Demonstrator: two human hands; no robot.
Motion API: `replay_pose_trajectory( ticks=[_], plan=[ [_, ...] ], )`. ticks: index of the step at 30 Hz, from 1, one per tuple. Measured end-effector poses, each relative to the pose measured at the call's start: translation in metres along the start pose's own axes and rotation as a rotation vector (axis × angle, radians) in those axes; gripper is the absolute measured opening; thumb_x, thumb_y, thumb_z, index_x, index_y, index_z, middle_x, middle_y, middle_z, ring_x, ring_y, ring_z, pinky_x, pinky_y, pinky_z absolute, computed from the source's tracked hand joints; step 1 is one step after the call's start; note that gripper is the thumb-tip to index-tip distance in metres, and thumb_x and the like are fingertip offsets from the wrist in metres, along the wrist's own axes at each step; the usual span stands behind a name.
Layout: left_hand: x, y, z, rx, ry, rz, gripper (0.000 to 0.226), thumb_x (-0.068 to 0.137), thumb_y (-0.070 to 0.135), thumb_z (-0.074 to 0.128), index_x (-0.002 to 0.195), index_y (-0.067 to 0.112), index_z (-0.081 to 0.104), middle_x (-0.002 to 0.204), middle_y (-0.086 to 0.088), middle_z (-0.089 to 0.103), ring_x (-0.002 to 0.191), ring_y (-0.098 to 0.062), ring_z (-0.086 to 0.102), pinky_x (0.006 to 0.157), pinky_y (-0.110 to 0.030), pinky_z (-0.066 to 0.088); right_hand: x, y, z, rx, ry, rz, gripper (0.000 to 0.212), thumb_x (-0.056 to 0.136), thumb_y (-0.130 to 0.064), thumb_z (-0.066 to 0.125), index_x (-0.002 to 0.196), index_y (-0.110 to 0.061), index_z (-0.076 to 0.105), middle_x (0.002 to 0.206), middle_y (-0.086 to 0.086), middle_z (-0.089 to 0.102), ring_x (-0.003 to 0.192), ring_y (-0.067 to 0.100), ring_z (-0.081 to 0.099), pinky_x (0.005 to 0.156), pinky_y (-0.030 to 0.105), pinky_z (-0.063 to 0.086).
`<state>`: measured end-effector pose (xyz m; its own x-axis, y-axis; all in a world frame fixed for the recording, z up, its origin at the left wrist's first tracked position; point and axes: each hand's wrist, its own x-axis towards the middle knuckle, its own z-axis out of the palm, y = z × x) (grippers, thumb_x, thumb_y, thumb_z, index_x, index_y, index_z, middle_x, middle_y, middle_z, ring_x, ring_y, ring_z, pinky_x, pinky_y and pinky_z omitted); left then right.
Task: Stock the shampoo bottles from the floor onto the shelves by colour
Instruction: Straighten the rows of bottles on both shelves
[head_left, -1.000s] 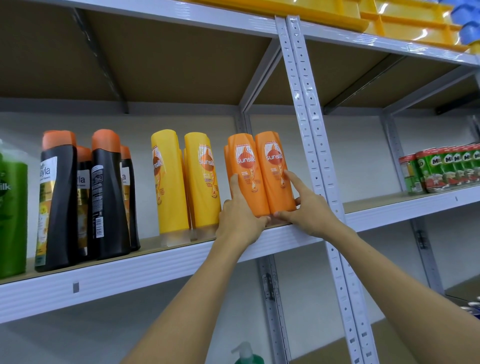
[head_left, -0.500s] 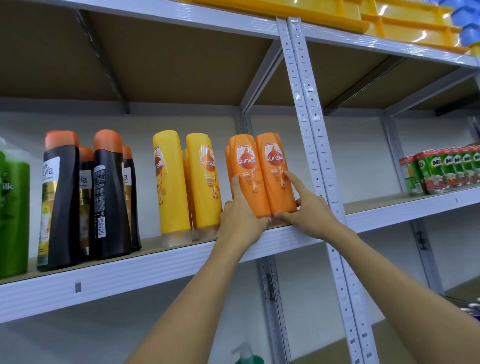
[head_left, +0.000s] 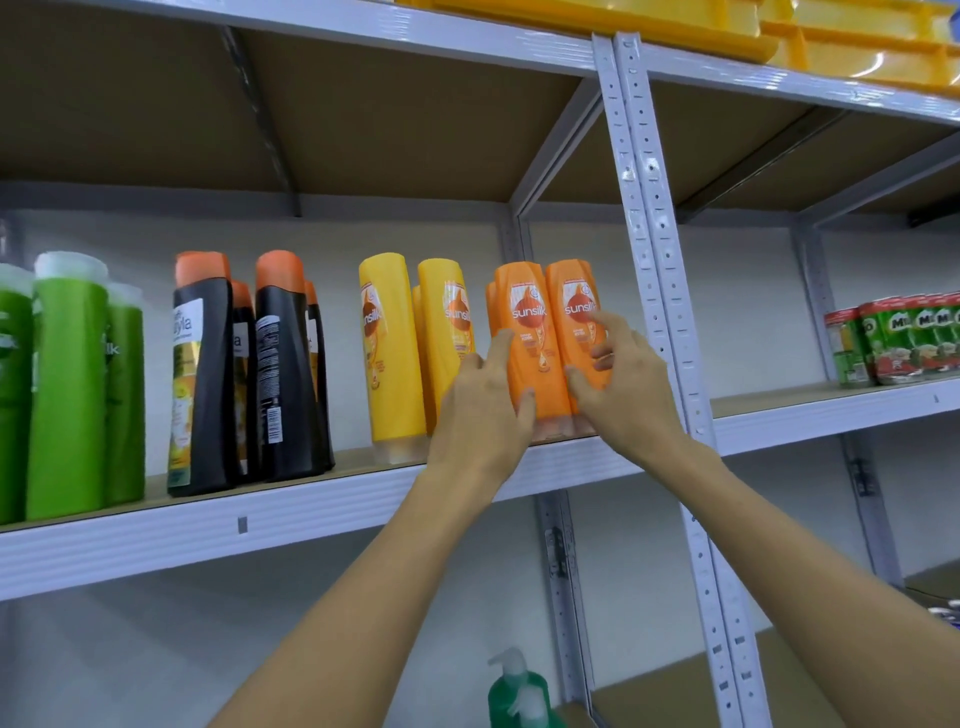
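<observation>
Two orange shampoo bottles stand upright side by side on the grey shelf, next to the upright post. My left hand grips the lower part of the left orange bottle, thumb on its front and fingers along its left side. My right hand lies on the front of the right orange bottle with spread fingers, the index finger on the label. To the left stand yellow bottles, black bottles with orange caps and green bottles, grouped by colour.
A perforated grey post rises just right of the orange bottles. Green drink packs sit on the right bay's shelf. Yellow trays lie on the shelf above. A green pump bottle stands below.
My right hand has shifted from the right side of the right orange bottle onto its front, fingers now spread. The view has swung left, showing more green bottles.
</observation>
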<state>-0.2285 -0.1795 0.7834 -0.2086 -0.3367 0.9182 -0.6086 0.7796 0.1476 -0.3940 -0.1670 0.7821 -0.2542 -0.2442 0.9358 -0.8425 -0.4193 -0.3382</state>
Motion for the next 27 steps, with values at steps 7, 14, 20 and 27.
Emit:
replay_pose_trajectory(
  ticks=[7,14,20,27],
  plan=[
    [-0.004,-0.042,-0.051,0.079,0.214,-0.007,0.051,0.094,0.023,0.062,0.142,0.016,0.046,0.122,-0.015,0.053,0.111,-0.031,0.049,0.097,-0.040,0.042,-0.001,-0.054,0.026,0.194,-0.089,0.021,0.066,0.092,-0.034,0.071,0.149,-0.025,0.038,0.128,0.003,0.059,0.109,0.019,0.061,0.091,0.037,0.055],
    [-0.017,-0.076,-0.060,-0.146,0.101,-0.277,0.063,0.091,0.036,0.060,0.147,0.038,0.030,0.124,-0.012,0.050,0.104,-0.028,0.052,0.101,-0.045,0.046,-0.027,-0.065,0.065,0.253,-0.315,0.038,0.075,0.091,-0.030,0.072,0.152,-0.036,0.028,0.124,-0.001,0.053,0.110,0.022,0.059,0.090,0.037,0.052],
    [-0.016,-0.084,-0.069,-0.279,0.013,-0.301,0.072,0.087,0.033,0.065,0.143,0.049,0.023,0.117,-0.003,0.064,0.097,-0.025,0.065,0.088,-0.047,0.057,-0.027,-0.064,0.074,0.257,-0.359,0.080,0.075,0.092,-0.032,0.069,0.152,-0.043,0.025,0.101,-0.006,0.061,0.087,0.016,0.065,0.070,0.026,0.050],
    [-0.013,-0.090,-0.066,-0.223,0.011,-0.308,0.086,0.082,0.046,0.074,0.141,0.055,0.013,0.123,-0.005,0.061,0.107,-0.030,0.060,0.091,-0.053,0.055,-0.024,-0.065,0.075,0.219,-0.375,0.067,0.083,0.089,-0.039,0.074,0.153,-0.044,0.022,0.101,-0.011,0.058,0.080,0.006,0.057,0.065,0.021,0.043]
  ],
)
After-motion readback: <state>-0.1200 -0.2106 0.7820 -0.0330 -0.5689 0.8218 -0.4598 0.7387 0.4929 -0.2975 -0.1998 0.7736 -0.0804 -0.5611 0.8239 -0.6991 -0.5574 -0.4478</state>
